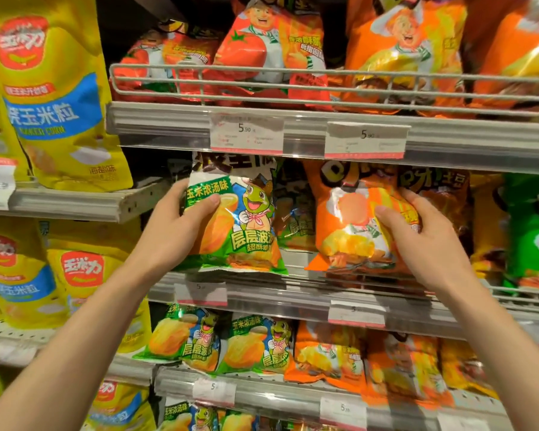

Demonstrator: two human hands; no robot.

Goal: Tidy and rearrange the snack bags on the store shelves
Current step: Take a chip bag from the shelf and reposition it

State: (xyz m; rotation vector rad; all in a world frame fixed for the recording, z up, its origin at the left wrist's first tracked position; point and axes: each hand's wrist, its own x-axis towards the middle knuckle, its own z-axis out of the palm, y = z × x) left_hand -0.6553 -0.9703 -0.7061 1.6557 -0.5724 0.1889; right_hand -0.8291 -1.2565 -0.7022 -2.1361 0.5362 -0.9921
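Observation:
My left hand [184, 219] grips a green snack bag [246, 225] with a cartoon frog by its left edge, thumb across the front. My right hand [417, 225] grips an orange snack bag [349, 231] by its right side, thumb on the front. Both bags are held upright in front of the middle shelf [293, 293], side by side, just above its front rail. More green and orange bags stand behind them on that shelf, partly hidden.
The upper shelf [262, 126] holds red tomato bags [249, 54] and orange bags [402, 51] behind a wire rail. Below, a lower shelf carries green bags [255, 343] and orange bags [330, 353]. Yellow corn bags [53, 98] fill the left shelving. A green bag [532, 231] stands far right.

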